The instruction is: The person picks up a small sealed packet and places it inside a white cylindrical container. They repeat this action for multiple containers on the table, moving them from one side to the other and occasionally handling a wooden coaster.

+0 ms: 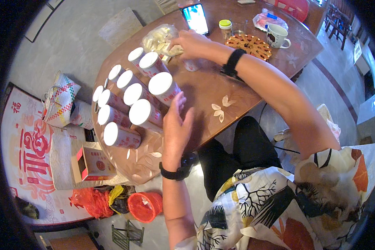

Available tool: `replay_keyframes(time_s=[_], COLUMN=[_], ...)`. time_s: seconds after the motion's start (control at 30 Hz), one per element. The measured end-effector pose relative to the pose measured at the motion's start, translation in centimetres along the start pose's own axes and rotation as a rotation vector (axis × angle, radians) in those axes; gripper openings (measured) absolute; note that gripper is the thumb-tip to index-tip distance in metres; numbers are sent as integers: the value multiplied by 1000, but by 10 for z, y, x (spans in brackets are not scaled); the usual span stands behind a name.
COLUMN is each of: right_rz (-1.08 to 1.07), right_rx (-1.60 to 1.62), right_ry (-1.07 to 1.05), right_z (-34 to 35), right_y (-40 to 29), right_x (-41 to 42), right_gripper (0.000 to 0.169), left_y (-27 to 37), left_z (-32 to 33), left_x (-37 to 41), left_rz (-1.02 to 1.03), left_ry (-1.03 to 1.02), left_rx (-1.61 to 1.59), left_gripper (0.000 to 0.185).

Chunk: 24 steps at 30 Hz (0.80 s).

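Several white-lidded paper canisters [145, 115] with red print stand grouped on the brown wooden table [203, 93]. My left hand [176, 125] is beside the nearest ones, fingers apart, its fingertips close to or touching a tall canister [164, 86]. My right hand [190, 45] reaches across to a clear plastic bag [159, 36] of pale pieces. Its fingers are at the bag's right edge, over a pale bundle [176, 50]; whether they grip it is hidden. Below that palm shows part of a light printed container [191, 65], blurred.
A lit phone [195, 19] stands upright at the back. To its right are a yellow-lidded jar [225, 28], a brown openwork trivet [249, 46], and a white mug [277, 36]. An open carton [97, 164] sits past the left edge, with a red bucket [145, 206] on the floor.
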State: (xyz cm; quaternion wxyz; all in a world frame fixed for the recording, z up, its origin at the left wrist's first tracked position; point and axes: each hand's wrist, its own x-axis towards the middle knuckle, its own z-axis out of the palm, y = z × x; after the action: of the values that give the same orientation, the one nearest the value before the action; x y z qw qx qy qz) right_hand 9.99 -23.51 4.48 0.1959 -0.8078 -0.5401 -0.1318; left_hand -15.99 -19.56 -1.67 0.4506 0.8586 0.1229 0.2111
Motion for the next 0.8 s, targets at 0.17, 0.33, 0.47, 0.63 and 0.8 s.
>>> replay_keyframes(time_s=[0.17, 0.33, 0.47, 0.63, 0.8], right_rz=[-123, -257, -329, -274, -165], right_rx=[170, 248, 313, 385, 415], right_ry=[-70, -17, 48, 191, 249], right_z=[-25, -50, -54, -45, -37], right_y=[-28, -29, -36, -45, -71], right_x=[-59, -126, -151, -160, -164], right_gripper=[52, 54, 57, 54, 46], left_y=[-4, -10, -23, 18, 27], left_z=[-8, -4, 3, 42, 69], left_x=[-15, -2, 1, -10, -4], left_rz=[-55, -20, 65, 102, -10], left_ry=[130, 138, 158, -65, -26], left_rx=[12, 60, 91, -208, -199], left_gripper=[46, 53, 62, 72, 51])
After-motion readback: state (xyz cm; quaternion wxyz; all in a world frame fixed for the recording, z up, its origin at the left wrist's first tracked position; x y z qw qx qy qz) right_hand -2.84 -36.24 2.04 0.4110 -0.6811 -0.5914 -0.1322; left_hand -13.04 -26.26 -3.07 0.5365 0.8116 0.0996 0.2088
